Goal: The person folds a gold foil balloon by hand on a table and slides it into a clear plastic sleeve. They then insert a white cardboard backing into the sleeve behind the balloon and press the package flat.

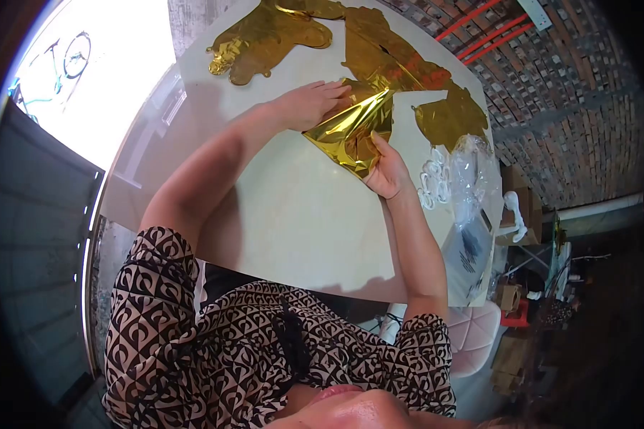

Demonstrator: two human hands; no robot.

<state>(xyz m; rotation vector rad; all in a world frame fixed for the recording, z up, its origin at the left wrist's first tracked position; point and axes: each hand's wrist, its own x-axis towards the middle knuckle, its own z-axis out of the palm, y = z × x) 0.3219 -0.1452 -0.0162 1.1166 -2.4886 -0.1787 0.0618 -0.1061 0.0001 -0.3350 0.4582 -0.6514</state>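
Note:
A shiny gold foil balloon (354,125), flat and creased, lies partly lifted over the pale table (300,214). My left hand (309,105) rests on its left edge with the fingers stretched out flat. At the lower right corner, my right hand (388,170) grips the foil, thumb on top and the other fingers hidden beneath. Some foil near that thumb is bent and folded.
More flat gold foil balloons (293,39) spread along the table's far side, with another foil piece (447,118) at the right. White string (434,179) and clear plastic bags (472,179) lie near the right edge. A pink chair (472,339) stands beside the table.

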